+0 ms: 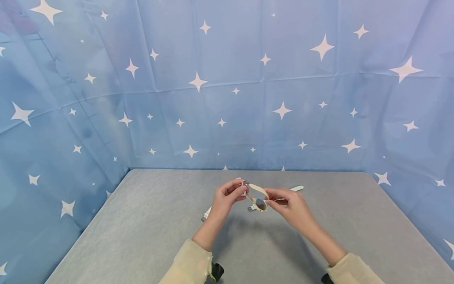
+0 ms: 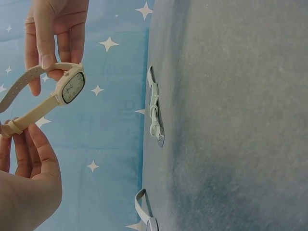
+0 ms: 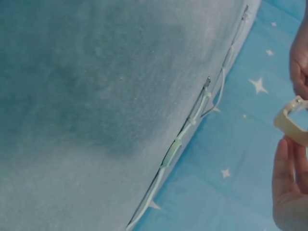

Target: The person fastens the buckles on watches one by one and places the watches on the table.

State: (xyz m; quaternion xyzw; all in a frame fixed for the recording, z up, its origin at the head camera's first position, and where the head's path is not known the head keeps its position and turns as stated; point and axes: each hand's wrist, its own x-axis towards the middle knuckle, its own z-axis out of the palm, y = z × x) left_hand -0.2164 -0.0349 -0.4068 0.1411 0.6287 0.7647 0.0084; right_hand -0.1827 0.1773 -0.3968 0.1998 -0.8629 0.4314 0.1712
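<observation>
Both hands hold a cream wristwatch (image 1: 259,188) above the table. My left hand (image 1: 227,196) pinches the buckle end of its strap. The fingers of my right hand (image 1: 289,203) grip the strap close to the watch case. In the left wrist view the watch (image 2: 71,89) shows a pale dial in a squarish case, and the holed strap half curves away free. My left hand (image 2: 36,168) is low there, my right hand (image 2: 57,31) at the top. Only part of the watch (image 3: 291,125) shows in the right wrist view.
On the grey table (image 1: 159,225), a pale green watch (image 2: 154,103) lies behind the hands, its strap end (image 1: 297,188) out to the right. A white watch (image 2: 140,204) lies farther left, partly hidden by my left hand. A blue star-patterned cloth (image 1: 241,110) hangs behind.
</observation>
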